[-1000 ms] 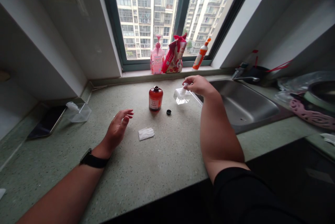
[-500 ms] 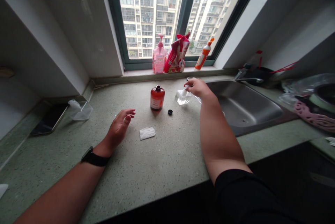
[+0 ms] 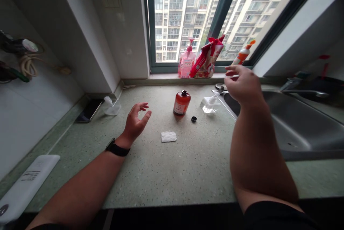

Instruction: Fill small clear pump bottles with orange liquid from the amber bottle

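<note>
My left hand [image 3: 137, 120] hovers over the counter with fingers and thumb apart, holding nothing; a dark watch band is on its wrist. My right hand [image 3: 243, 85] is raised near the sink's left back corner, fingers parted and nothing visible in them. Below and left of it is a clear square bottle [image 3: 209, 105] with a whitish pump top. Between the hands stands an uncapped amber-red bottle [image 3: 181, 104] with a pale label. A small black cap [image 3: 194, 119] lies beside it. A folded white tissue [image 3: 168, 137] rests flat in front.
A steel sink [image 3: 301, 129] takes up the right side. On the sill stand a pink pump bottle [image 3: 186, 63], a red bag [image 3: 208, 60] and an orange-white bottle [image 3: 242, 56]. At left lie a phone [image 3: 90, 110], a clear container [image 3: 112, 108] and a long white device [image 3: 29, 183].
My right hand has left the clear square bottle's pump, moving up and right. My left hand's fingers have spread a little. The camera view has turned left.
</note>
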Tool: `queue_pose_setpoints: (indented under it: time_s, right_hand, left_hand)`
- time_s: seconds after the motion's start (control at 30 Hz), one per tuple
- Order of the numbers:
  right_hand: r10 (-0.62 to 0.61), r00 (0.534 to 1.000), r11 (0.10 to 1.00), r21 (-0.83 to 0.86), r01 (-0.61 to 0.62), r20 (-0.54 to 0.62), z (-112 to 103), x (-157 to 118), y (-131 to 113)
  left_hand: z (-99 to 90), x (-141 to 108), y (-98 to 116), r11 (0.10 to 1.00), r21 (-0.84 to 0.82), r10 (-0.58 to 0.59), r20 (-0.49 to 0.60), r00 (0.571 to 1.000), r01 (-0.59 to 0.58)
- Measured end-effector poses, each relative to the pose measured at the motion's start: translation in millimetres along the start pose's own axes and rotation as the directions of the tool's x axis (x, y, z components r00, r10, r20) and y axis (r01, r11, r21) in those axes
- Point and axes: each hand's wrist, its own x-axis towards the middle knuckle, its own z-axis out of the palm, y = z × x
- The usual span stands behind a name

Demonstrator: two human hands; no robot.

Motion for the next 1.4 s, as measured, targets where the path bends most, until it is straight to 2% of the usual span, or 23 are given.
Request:
queue_pose_setpoints:
  time_s: [0.1, 0.17, 0.27, 0.3, 0.43, 0.5, 0.6, 0.67, 0.73, 0.83, 0.9, 1.0, 1.13, 1.2, 1.23, 1.27, 1.3, 1.4]
  right_hand:
    - [-0.048, 0.998, 0.995, 0.094, 0.045, 0.031, -7, -12, -29]
    - [-0.112, 0.991, 0.988, 0.118, 0.103, 0.067, -7, -20, -42]
    - [-0.213, 0.969, 0.973, 0.118, 0.199, 0.128, -1, -29, -55]
    - [-0.240, 0.960, 0.967, 0.121, 0.223, 0.143, 1, -32, -58]
    - [-0.312, 0.932, 0.946, 0.155, 0.286, 0.183, 15, -43, -71]
    - [-0.346, 0.911, 0.934, 0.176, 0.311, 0.225, 28, -51, -76]
    - [-0.394, 0.860, 0.917, 0.195, 0.347, 0.325, 55, -74, -78]
    - [-0.406, 0.833, 0.913, 0.214, 0.348, 0.375, 76, -95, -75]
    - [-0.423, 0.805, 0.905, 0.249, 0.346, 0.417, 95, -117, -68]
    - [-0.434, 0.756, 0.900, 0.270, 0.342, 0.490, 114, -141, -56]
    - [-0.435, 0.703, 0.900, 0.248, 0.358, 0.563, 120, -149, -51]
    - [-0.458, 0.592, 0.879, 0.239, 0.413, 0.663, 124, -152, -49]
    - [-0.570, 0.446, 0.807, 0.369, 0.462, 0.690, 129, -161, -53]
    - [-0.635, 0.398, 0.764, 0.462, 0.451, 0.662, 132, -167, -56]
    - [-0.652, 0.405, 0.754, 0.491, 0.437, 0.641, 133, -169, -57]
    - [-0.653, 0.445, 0.757, 0.504, 0.416, 0.613, 133, -170, -57]
    - [-0.633, 0.520, 0.773, 0.502, 0.389, 0.573, 133, -170, -58]
    - [-0.490, 0.795, 0.817, 0.506, 0.276, 0.358, 132, -166, -57]
  left_hand:
    - [-15.0, 10, -10, 0.990, 0.143, 0.048, -0.200, 0.979, -0.019]
    - [-30.0, 18, -20, 0.964, 0.264, 0.099, -0.359, 0.928, -0.001]
    - [-55.2, 31, -41, 0.909, 0.396, 0.089, -0.493, 0.865, 0.132]
    - [-62.7, 34, -49, 0.888, 0.418, 0.054, -0.512, 0.857, 0.193]
    - [-81.8, 38, -81, 0.806, 0.469, -0.121, -0.467, 0.876, 0.361]
    - [-85.7, 37, -94, 0.766, 0.465, -0.214, -0.468, 0.858, 0.444]
    - [-88.1, 35, -106, 0.704, 0.430, -0.367, -0.461, 0.808, 0.565]
    - [-87.9, 35, -108, 0.698, 0.399, -0.423, -0.441, 0.792, 0.595]
    - [-84.8, 36, -107, 0.742, 0.363, -0.413, -0.415, 0.811, 0.563]
    - [-72.2, 37, -96, 0.837, 0.317, -0.326, -0.366, 0.872, 0.446]
    - [-59.1, 34, -83, 0.911, 0.274, -0.224, -0.302, 0.927, 0.310]
    - [-37.6, 26, -59, 0.961, 0.234, -0.107, -0.180, 0.978, 0.148]
    - [-16.2, 9, -31, 0.978, 0.207, 0.046, -0.043, 0.998, -0.036]
    - [-10.6, 3, -22, 0.965, 0.226, 0.132, 0.007, 0.991, -0.130]
    - [-8.9, 0, -18, 0.955, 0.240, 0.173, 0.034, 0.984, -0.176]
    - [-7.6, -2, -15, 0.942, 0.255, 0.209, 0.058, 0.976, -0.217]
    - [-6.6, -3, -13, 0.931, 0.268, 0.236, 0.078, 0.969, -0.248]
    - [-4.2, -6, -7, 0.909, 0.294, 0.273, 0.113, 0.955, -0.295]
